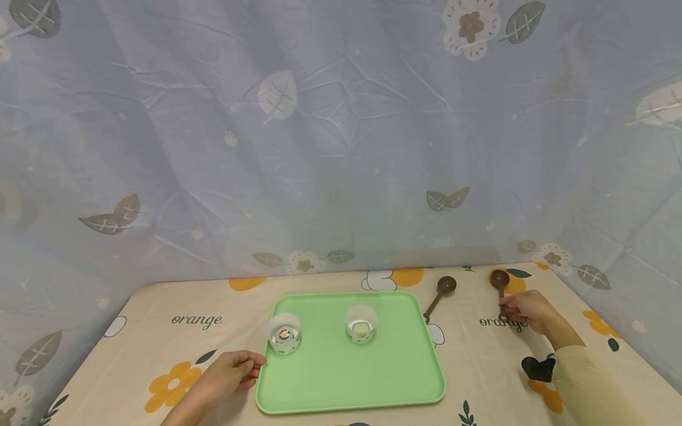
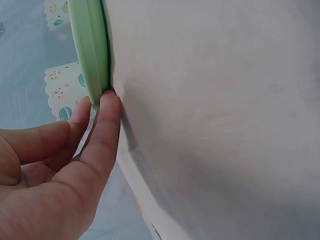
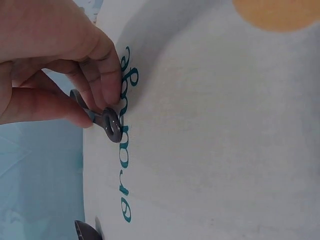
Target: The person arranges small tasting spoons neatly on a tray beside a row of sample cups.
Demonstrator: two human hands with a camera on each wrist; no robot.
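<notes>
A light-green tray [image 1: 319,378] lies on the tablecloth with two small clear cups, the left cup [image 1: 284,337] and the right cup [image 1: 361,325], on it. Printed patterns show at the cups' bases. My left hand [image 1: 226,376] pinches the tray's left rim; the left wrist view has fingertips on both sides of that edge. To the right, my right hand [image 1: 533,307] pinches the handle of a brown measuring spoon [image 1: 499,278], whose bowl points away from me. The looped handle end [image 3: 113,124] pokes out below my fingers. Another brown measuring spoon [image 1: 446,285] lies beside the tray's right side.
A small black object [image 1: 539,368] is beside my right sleeve [image 1: 591,378], partly hidden by it. The patterned tablecloth [image 1: 197,296] reaches back to a hanging bluish-grey curtain [image 1: 330,177] with leaf prints, which also closes off both sides.
</notes>
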